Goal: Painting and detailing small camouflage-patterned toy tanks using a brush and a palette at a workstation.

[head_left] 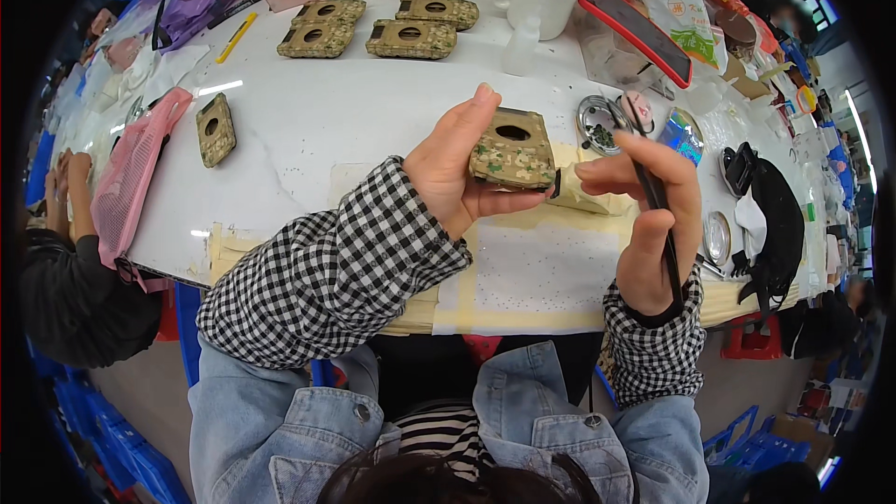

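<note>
A camouflage-painted model tank hull (515, 157) with a round dark hole in its top rests in my left hand (446, 173), the thumb along one side and the fingers beneath. Close to its right, my right hand (644, 266) grips black tweezers (655, 194), whose tips point up and away from me. Behind those tips stands a small round dish (597, 123) with dark bits in it. Partly hidden between my hands is a pale yellow block (593, 194). White paper with tiny dark specks (546, 271) lies below.
Several similar hulls (411, 39) stand at the back, and one hull (217, 131) lies to the left. A white mug (539, 0) and a red-cased phone (639, 33) are at the back right. A pink mesh bag (140, 182) hangs over the left edge, near another person's arms (79, 196).
</note>
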The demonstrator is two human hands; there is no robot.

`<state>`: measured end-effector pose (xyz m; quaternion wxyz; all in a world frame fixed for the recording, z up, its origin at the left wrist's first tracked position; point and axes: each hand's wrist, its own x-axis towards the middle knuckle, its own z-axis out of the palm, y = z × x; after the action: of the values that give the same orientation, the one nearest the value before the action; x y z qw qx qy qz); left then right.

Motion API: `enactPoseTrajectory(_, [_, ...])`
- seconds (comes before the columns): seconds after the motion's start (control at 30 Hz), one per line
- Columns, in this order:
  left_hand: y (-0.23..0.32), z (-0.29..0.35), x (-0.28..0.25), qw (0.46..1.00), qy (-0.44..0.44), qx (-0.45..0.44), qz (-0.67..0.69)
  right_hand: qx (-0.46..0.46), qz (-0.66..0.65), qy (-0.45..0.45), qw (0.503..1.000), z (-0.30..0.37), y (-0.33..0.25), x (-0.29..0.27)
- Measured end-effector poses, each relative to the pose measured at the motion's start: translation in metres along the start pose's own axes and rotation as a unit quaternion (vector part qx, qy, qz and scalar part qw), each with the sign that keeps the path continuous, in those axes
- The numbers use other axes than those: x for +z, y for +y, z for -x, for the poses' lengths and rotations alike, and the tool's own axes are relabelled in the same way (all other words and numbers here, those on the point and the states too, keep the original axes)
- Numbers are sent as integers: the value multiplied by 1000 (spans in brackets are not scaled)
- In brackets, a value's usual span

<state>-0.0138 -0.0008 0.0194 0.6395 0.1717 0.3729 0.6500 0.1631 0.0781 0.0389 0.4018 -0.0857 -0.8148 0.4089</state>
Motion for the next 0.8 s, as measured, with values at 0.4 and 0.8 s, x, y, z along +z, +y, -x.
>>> enactPoseTrajectory(0.4, [-10, -2, -4, 990, -45, 109, -75, -53, -4, 6, 999, -4, 8, 0])
enactPoseTrajectory(0.8, [-5, -14, -28, 990, 36, 107, -81, -69, 29, 130, 989, 0, 15, 2])
